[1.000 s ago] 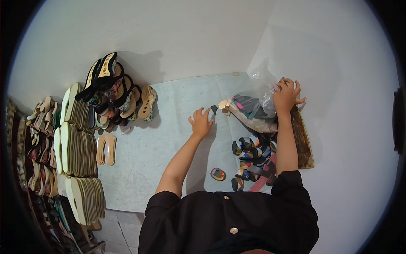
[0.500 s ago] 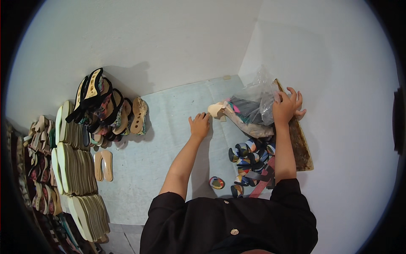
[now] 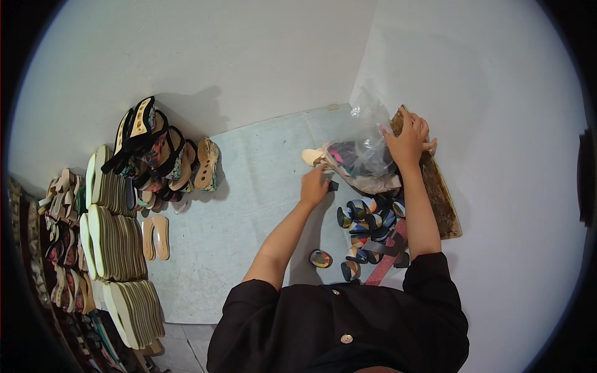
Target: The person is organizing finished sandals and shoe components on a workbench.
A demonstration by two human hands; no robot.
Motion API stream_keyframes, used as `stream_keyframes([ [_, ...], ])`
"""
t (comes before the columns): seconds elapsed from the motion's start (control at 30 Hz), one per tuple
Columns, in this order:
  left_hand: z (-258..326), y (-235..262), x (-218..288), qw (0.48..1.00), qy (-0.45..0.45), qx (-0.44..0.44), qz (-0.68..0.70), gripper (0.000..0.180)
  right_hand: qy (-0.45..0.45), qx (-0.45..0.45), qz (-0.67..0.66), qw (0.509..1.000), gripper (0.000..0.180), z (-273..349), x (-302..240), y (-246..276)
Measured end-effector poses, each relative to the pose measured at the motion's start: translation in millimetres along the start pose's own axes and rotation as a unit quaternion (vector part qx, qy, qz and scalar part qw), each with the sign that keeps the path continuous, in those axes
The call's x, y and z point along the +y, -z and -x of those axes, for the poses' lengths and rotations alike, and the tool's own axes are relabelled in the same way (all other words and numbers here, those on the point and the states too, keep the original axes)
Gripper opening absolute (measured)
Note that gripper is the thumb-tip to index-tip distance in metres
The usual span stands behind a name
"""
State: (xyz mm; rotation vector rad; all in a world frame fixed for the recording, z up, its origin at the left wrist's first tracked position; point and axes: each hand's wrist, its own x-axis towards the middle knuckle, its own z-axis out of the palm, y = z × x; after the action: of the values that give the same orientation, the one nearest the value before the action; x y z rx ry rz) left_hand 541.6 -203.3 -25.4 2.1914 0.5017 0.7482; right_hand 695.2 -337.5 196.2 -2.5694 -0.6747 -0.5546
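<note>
**Left hand drawn back under the bag**

Since the earlier frame your left hand (image 3: 314,185) has slipped back from the beige sandal sole (image 3: 313,156) and now sits just below it, fingers curled on a small dark piece; what it is, you cannot tell. Your right hand (image 3: 407,138) presses the crinkled clear plastic bag of straps (image 3: 364,152) against the brown wooden board (image 3: 438,193), fingers clamped on the bag's top. Loose colourful sandal straps (image 3: 367,224) lie on the grey floor mat (image 3: 249,186) between your arms.
</note>
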Motion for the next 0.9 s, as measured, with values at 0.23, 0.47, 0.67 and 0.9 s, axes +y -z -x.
stream_keyframes([
  [0.23, -26, 27, -14, 0.977, 0.129, 0.085, -0.146, 0.066, 0.102, 0.148, -0.223, 0.958, 0.058, 75, 4, 47],
  [0.47, -55, 17, -40, 0.977, 0.091, -0.073, -0.181, 0.052, 0.238, -0.009, -0.264, 0.935, 0.024, 212, -36, -13],
  [0.67, -42, 30, -53, 0.994, 0.089, -0.026, -0.056, 0.019, 0.302, -0.185, -0.038, 0.934, 0.04, 206, -52, -112],
  [0.9, -31, 71, -18, 0.913, 0.192, 0.167, 0.318, 0.025, 0.221, -0.23, 0.062, 0.946, 0.023, 177, -47, -171],
])
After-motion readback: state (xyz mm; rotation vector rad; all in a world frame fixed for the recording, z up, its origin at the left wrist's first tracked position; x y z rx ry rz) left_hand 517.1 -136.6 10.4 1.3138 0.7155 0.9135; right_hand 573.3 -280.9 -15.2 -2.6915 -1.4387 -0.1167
